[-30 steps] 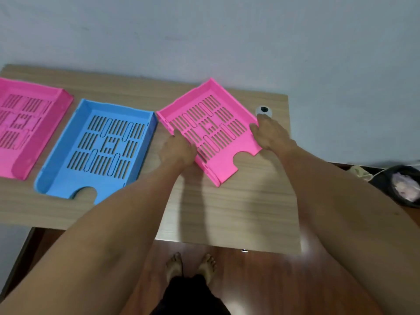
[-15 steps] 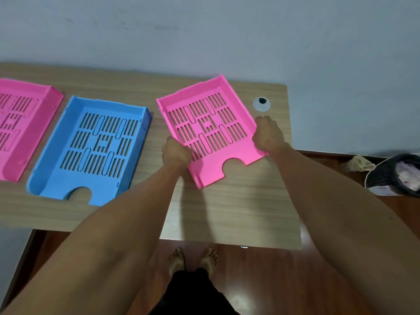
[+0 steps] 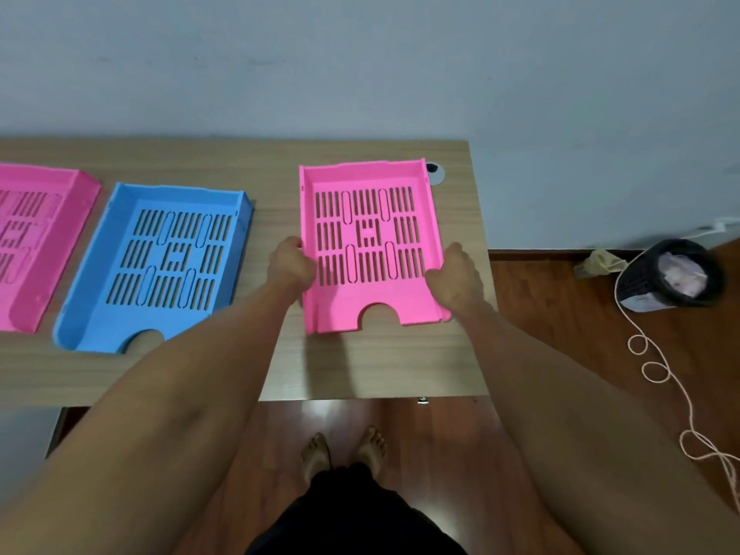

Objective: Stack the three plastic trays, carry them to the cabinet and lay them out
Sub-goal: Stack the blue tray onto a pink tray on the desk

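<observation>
- Lying flat at the left edge of the wooden table (image 3: pixel 360 366), a pink slotted tray (image 3: pixel 36 242) is cut off by the frame
- blue slotted tray (image 3: pixel 160 262) sits just beside it
- left hand (image 3: pixel 289 267) grips the left wall of the right pink tray (image 3: pixel 370 246), now squared up instead of skewed
- right hand (image 3: pixel 456 279) clasps its right wall

A single head-worn view looks steeply down and forward from above the light wood-grain tabletop (image 3: pixel 380 354), close enough that both forearms fill the lower frame. It faces a pale grey wall (image 3: pixel 360 66); the person's bare feet (image 3: pixel 344 450) show directly below.
</observation>
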The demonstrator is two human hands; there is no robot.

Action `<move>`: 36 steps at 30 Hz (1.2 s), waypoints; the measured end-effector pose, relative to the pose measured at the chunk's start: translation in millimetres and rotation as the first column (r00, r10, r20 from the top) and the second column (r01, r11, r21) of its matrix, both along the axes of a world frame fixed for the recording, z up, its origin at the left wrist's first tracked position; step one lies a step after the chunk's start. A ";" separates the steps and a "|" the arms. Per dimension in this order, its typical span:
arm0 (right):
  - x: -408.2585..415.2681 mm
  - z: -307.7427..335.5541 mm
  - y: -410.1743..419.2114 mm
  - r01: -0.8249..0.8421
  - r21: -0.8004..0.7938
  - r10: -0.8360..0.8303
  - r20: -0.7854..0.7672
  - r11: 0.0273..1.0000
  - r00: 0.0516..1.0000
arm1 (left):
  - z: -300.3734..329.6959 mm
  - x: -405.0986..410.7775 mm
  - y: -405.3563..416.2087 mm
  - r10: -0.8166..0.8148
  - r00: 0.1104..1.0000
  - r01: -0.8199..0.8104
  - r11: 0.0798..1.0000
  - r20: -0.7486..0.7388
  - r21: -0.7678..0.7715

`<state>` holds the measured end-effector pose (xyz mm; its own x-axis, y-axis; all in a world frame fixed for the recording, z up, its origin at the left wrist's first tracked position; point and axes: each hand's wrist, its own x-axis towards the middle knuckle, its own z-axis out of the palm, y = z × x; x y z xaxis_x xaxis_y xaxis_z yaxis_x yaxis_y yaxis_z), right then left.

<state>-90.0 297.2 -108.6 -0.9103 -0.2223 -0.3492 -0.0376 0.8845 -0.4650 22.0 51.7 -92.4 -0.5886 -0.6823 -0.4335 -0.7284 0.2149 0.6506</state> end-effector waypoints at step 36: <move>53.1 39.9 -109.6 -0.222 -0.235 0.227 -0.008 0.946 0.974 | 46.6 65.5 -84.4 -0.103 0.995 0.100 0.967 -0.001 -0.232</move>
<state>-37.0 187.6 -68.7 -0.8210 -0.4976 -0.2799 -0.2119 0.7209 -0.6599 87.5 -32.6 -45.9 -0.6641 -0.7000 -0.2626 -0.6872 0.4331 0.5833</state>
